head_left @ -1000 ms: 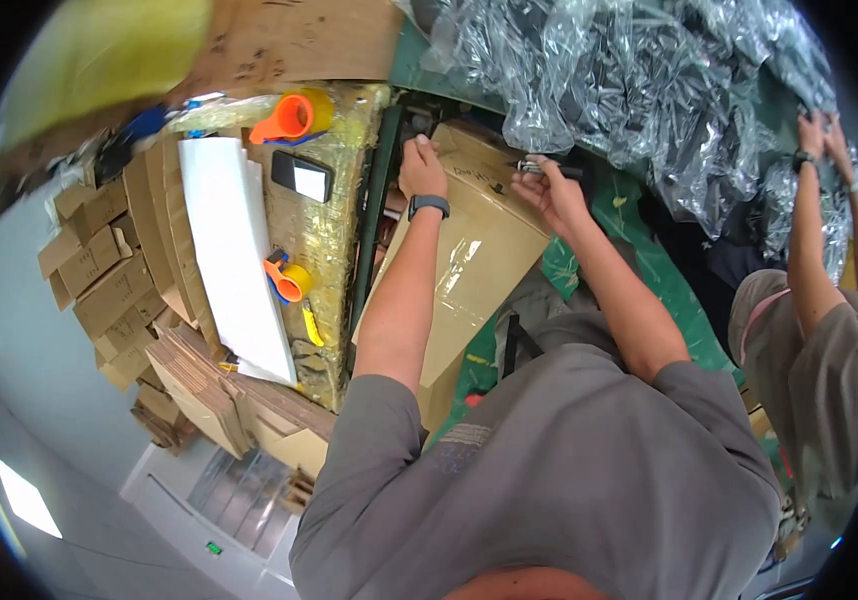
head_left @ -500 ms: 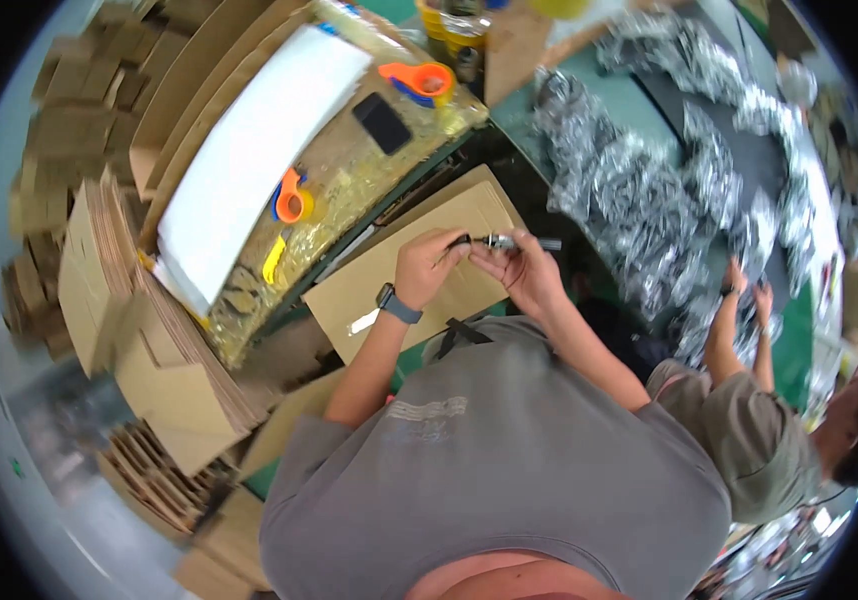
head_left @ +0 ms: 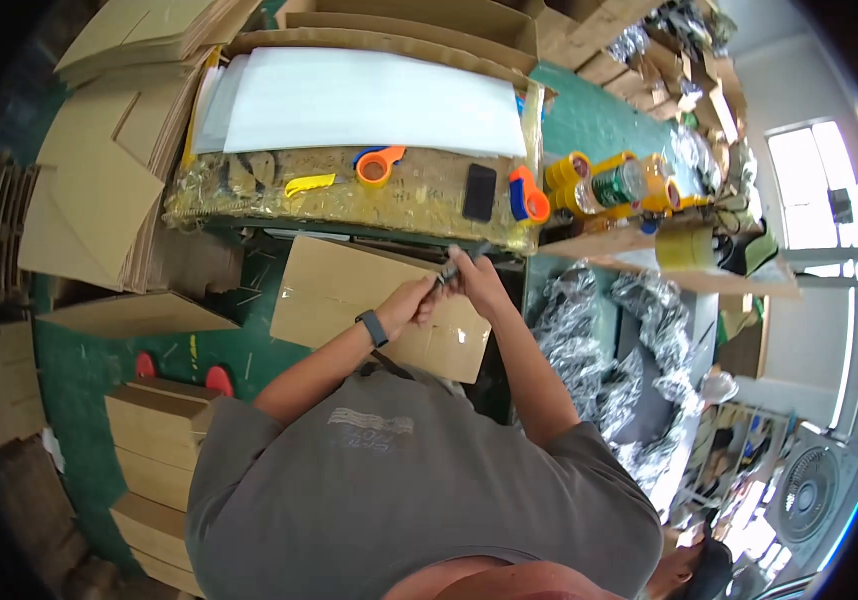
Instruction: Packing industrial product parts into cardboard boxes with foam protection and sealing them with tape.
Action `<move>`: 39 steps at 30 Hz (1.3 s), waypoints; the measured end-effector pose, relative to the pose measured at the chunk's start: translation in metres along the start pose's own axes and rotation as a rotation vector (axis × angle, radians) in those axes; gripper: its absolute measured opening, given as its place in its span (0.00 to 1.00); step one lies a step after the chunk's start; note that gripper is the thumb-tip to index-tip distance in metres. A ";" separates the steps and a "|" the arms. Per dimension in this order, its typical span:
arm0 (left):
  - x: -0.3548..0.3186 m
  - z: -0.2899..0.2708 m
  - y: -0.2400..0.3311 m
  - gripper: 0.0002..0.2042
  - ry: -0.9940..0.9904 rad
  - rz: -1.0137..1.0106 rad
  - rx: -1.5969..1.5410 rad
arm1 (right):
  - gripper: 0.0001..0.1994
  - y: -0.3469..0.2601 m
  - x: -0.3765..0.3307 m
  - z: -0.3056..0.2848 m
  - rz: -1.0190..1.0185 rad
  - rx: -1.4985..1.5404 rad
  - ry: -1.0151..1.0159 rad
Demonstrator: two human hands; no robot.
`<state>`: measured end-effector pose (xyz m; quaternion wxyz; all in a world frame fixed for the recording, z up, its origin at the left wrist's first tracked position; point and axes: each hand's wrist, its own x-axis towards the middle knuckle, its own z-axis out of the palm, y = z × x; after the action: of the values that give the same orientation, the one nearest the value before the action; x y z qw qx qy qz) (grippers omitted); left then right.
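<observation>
While the cardboard box (head_left: 349, 295) lies below, both hands' (head_left: 449, 285) grips pinch a small dark tool (head_left: 452, 263).

Near the centre of the frame the left hand (head_left: 411, 303) and the right hand (head_left: 479, 283) meet above a flat cardboard box (head_left: 349, 300). Both are closed around a small dark object (head_left: 446, 270); what it is I cannot tell. The left wrist carries a dark wristband (head_left: 373, 328). Above the hands, across the upper middle, there is a workbench (head_left: 249, 195) covered with yellowish wrap. On it lie a white sheet (head_left: 359, 100), an orange tape dispenser (head_left: 379, 165), a black phone (head_left: 479, 192) and a second orange dispenser (head_left: 527, 196). Flat cardboard (head_left: 89, 200) is stacked at the upper left. Crumpled silver plastic wrap (head_left: 589, 350) lies right of centre.
</observation>
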<state>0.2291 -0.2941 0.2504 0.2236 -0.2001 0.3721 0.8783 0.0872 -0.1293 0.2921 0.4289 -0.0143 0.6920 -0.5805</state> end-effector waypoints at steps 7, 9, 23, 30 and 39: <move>0.030 -0.169 -0.029 0.43 1.043 0.549 1.278 | 0.30 0.027 0.108 -0.030 0.032 -0.175 0.308; 0.008 -0.207 -0.028 0.49 1.459 0.414 1.559 | 0.29 0.098 0.097 -0.066 -0.199 -0.652 0.569; -0.122 -0.252 -0.097 0.45 1.306 -0.079 0.829 | 0.43 0.312 -0.012 -0.093 0.234 -0.055 0.440; -0.241 -0.176 -0.223 0.45 1.458 -0.127 0.437 | 0.53 0.283 -0.042 -0.095 0.230 -0.211 0.191; -0.460 -0.175 -0.350 0.44 1.755 -0.123 0.121 | 0.50 0.252 -0.045 0.096 0.318 -0.517 -0.119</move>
<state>0.8285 -0.3179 0.1788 -0.0860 -0.8101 0.4442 0.3728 0.2950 -0.0997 0.1168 0.5362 -0.0486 0.7839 -0.3092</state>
